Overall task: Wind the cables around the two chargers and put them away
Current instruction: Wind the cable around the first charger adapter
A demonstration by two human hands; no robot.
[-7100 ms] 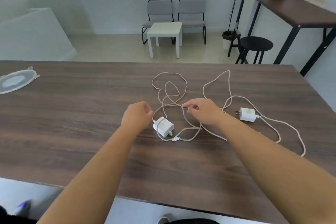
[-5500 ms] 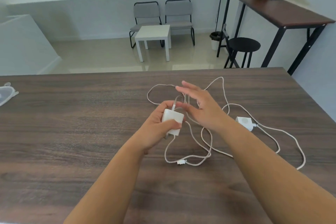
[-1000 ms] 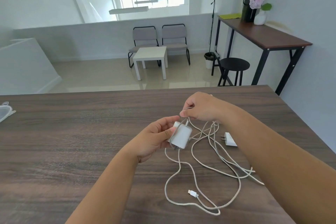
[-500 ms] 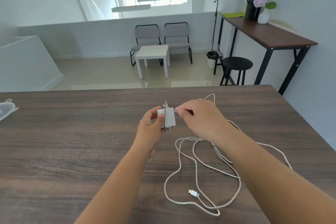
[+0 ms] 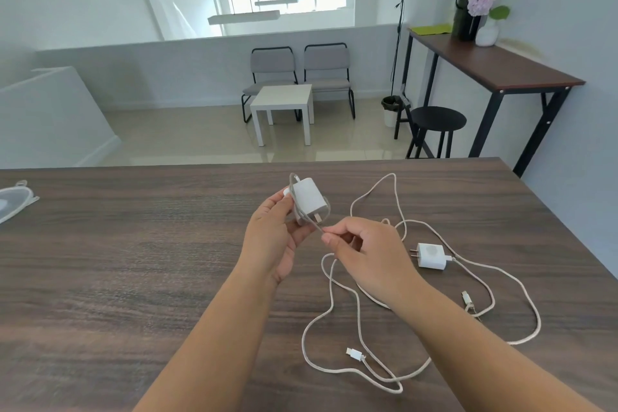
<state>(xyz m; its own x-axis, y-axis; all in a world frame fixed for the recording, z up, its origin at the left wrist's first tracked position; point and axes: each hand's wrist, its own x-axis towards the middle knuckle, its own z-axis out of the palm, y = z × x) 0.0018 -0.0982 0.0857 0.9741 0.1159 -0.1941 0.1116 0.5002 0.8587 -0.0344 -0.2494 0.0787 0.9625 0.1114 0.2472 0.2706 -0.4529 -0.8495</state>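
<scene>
Now a loop wraps the charger in the left hand; right hand pinches cable (most unwound); second charger untouched beside it.

Office lounge: paired chairs, high desk.

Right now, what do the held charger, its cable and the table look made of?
Charger: smooth white plastic by its look, matte with a soft sheen, hard edges.
Cable: off-white, dull rather than glossy, possibly braided fabric; too fine to be sure.
Table: dark wood grain, flat and matte; could be laminate or veneer rather than solid wood.
</scene>
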